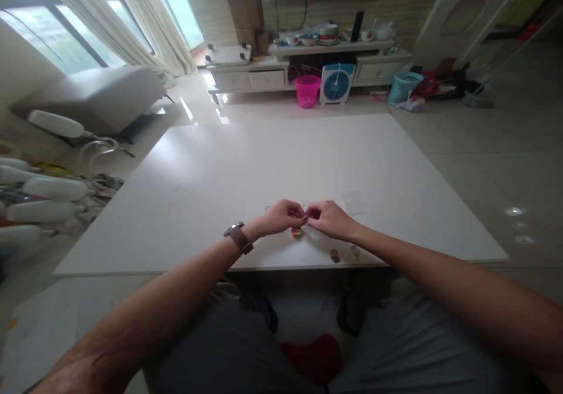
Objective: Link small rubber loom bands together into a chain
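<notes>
Being pinched between the nearly closed left hand (285,216) and right hand (328,218), a small item (305,218) is held, a colourful trinket (296,233) nearer the left.

Hands over near part of counter (246,159); left hand (285,216) and right hand (328,219) meet, small item (305,218) between fingertips. Small charm (296,233) on counter just below left hand, toward near edge. Figure piece (335,256) right of it, closer to edge; another small piece (355,253) just right of that, near right forearm. Flat sheet (354,202) lies beyond right hand, to its right. Past counter's far edge: cabinet (231,80) along wall; basket (307,92) before it, fan (337,84) just right of basket, second basket (402,89) farther right.
</notes>
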The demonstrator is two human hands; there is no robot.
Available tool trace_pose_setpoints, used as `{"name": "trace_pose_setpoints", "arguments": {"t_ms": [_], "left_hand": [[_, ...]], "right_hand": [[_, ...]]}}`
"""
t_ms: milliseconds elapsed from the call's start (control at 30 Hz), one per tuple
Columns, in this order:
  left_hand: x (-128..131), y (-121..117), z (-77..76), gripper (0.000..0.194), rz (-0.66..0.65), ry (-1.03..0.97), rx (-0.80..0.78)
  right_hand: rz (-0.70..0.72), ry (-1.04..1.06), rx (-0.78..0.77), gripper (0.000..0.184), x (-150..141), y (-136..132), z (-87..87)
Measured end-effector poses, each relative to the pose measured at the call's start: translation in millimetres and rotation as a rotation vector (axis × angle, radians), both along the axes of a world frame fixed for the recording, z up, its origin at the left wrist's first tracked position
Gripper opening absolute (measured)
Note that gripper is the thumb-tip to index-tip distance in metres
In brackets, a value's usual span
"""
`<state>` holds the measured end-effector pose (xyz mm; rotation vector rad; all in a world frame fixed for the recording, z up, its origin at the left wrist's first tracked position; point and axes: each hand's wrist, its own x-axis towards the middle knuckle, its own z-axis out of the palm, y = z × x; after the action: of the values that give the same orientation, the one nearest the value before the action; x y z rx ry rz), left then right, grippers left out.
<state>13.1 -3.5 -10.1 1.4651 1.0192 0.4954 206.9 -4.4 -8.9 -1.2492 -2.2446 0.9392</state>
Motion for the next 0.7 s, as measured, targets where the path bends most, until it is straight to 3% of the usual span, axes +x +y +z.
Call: {"name": "trace_pose_setpoints", "arguments": {"t_ms": [133, 400, 700], "left_hand": [[-0.4, -1.0, 5.4, 0.024, -0.014, -0.007, -0.056], [-2.2, 2.5, 6.9, 0.024, 0.008, 0.027, -0.056], [-5.8, 8.2, 8.9, 0.012, 0.011, -0.039, -0.040]], "right_hand": [[-0.032, 0.063, -0.073, 0.013, 0.8, 2.1, 0.7], [-0.123, 0.318, -0.435, 0.011, -1.6, 4.3, -5.7], [-0.132, 0.411, -0.460, 0.008, -3.7, 4.2, 0.0]]}}
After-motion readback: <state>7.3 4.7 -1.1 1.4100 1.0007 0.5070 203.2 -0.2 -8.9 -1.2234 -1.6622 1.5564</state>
